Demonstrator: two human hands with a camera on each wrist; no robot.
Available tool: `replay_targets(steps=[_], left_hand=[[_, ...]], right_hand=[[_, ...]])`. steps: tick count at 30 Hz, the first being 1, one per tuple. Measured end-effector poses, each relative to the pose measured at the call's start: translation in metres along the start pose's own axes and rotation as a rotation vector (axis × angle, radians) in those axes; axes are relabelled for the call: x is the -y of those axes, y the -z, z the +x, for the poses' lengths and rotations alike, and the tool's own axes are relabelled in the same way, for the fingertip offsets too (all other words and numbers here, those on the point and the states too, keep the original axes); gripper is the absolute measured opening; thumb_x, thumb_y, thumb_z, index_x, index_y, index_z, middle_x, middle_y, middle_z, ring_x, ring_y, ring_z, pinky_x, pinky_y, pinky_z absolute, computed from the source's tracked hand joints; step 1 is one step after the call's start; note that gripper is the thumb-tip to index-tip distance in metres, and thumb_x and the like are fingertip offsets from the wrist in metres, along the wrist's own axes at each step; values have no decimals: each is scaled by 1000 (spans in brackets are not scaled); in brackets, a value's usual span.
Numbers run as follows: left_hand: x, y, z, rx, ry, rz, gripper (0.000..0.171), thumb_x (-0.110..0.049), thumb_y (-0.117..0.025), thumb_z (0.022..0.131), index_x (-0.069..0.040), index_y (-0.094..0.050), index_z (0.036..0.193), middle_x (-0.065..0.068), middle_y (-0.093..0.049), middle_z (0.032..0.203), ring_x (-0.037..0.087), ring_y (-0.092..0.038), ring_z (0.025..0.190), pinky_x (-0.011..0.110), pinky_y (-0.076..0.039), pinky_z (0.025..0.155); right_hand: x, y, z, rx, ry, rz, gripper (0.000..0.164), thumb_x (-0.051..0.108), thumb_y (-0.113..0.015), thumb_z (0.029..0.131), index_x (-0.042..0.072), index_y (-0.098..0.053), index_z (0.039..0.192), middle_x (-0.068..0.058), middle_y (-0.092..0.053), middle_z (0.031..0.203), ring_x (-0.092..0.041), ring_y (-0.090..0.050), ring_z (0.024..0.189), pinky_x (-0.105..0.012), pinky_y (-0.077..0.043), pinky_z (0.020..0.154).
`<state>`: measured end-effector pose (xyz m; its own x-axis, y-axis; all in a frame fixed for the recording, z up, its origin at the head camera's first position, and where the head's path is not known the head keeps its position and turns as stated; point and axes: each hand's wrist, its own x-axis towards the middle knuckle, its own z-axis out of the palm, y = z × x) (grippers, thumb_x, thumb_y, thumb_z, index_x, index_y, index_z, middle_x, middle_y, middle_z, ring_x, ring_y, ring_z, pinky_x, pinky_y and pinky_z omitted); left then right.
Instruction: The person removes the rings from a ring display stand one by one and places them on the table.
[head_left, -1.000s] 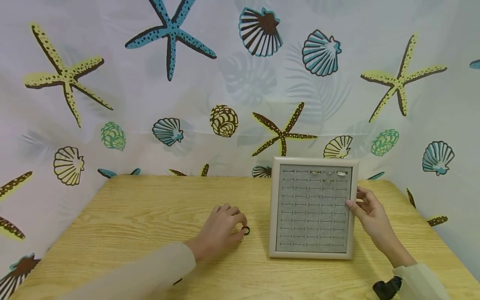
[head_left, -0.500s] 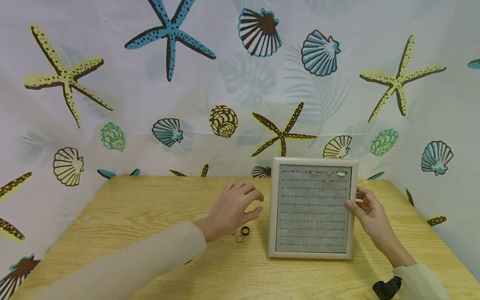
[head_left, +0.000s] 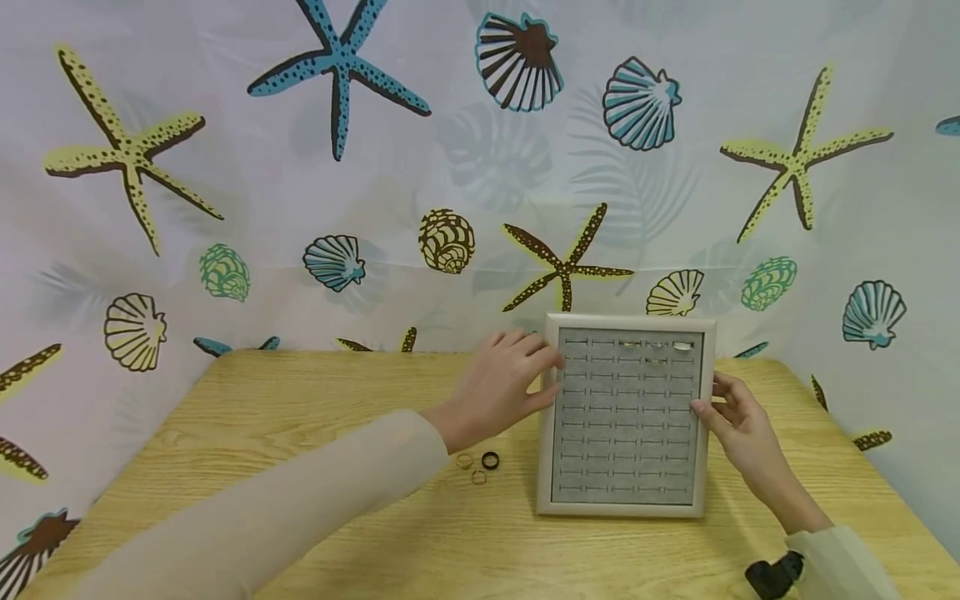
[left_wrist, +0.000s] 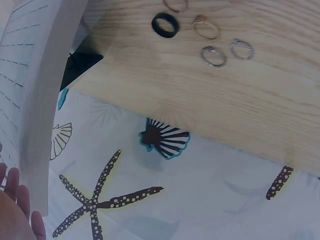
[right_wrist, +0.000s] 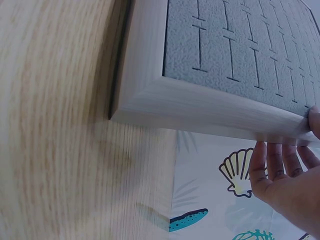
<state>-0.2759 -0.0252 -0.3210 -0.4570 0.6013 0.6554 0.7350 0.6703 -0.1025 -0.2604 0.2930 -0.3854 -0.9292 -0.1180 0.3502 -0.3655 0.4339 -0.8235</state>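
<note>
A pale-framed ring display [head_left: 626, 433] with grey slotted padding stands upright on the table. Several rings sit in its upper right slots. My left hand [head_left: 506, 385] is at the display's upper left edge, thumb and index finger bent towards the slots. In the left wrist view, a thin silvery ring [left_wrist: 3, 187] shows at its fingers, mostly cut off by the image edge. My right hand [head_left: 746, 433] grips the display's right side, thumb on the front and fingers behind, as the right wrist view shows too.
On the table left of the display lie a black ring [head_left: 491, 461], gold-toned rings [head_left: 479, 477] and two silver rings [left_wrist: 242, 49], the silver ones hidden in the head view. A black device [head_left: 774, 575] is at the right wrist. Behind hangs a shell-patterned cloth [head_left: 390, 308].
My left hand has lifted from the loose rings and moved right and away to the display's upper left edge, uncovering rings on the table. The right hand has stayed on the display's side.
</note>
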Motion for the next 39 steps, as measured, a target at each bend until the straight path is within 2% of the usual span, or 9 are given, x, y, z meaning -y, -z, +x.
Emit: replay_targets(steps=[5,11,20,25,29,33,39], left_hand=[[-5,-3,13,25,9,-1,17,-31,-63,84,-21,-61,98,-8,-61,95,13,-52,92,30,-39,81],[-13,-6,28,37,17,11,17,-31,-60,87,-20,-61,100,-7,-60,97,13,-51,91,31,-39,80],[-25,-13,53,87,66,45,19,-34,-56,89,-23,-58,104,-8,-58,97,12,-50,90,29,-37,80],[-29,-18,61,70,75,78,17,-32,-55,89,-25,-59,104,-10,-59,98,11,-50,89,28,-36,79],[-31,-22,65,54,65,116,16,-34,-55,90,-26,-59,104,-10,-59,99,11,-51,91,29,-37,83],[-33,-25,68,40,55,139,16,-34,-54,90,-27,-60,103,-11,-60,99,11,-52,93,31,-38,89],[-35,-29,70,9,67,157,14,-32,-54,90,-27,-62,101,-10,-60,96,11,-52,90,30,-38,87]], right_hand=[[1,0,0,3,-3,2,51,23,-47,95,1,-30,137,6,-43,115,8,-49,97,-13,-46,75],[2,0,1,1,-6,0,51,25,-47,95,0,-30,137,3,-43,117,7,-49,97,-12,-45,75],[1,1,1,-1,5,7,50,23,-47,95,-1,-30,136,13,-42,112,8,-49,96,-12,-46,75],[2,1,1,1,1,10,50,23,-47,95,-1,-30,136,12,-42,113,9,-49,97,-13,-46,75],[2,1,0,1,-5,6,51,23,-47,95,-1,-30,136,11,-42,113,9,-49,97,-13,-46,75],[1,1,0,0,-3,7,50,23,-47,95,-1,-30,136,12,-42,113,10,-49,97,-13,-46,75],[2,0,0,-4,-6,5,50,24,-47,95,0,-31,136,12,-42,113,9,-49,97,-12,-46,75]])
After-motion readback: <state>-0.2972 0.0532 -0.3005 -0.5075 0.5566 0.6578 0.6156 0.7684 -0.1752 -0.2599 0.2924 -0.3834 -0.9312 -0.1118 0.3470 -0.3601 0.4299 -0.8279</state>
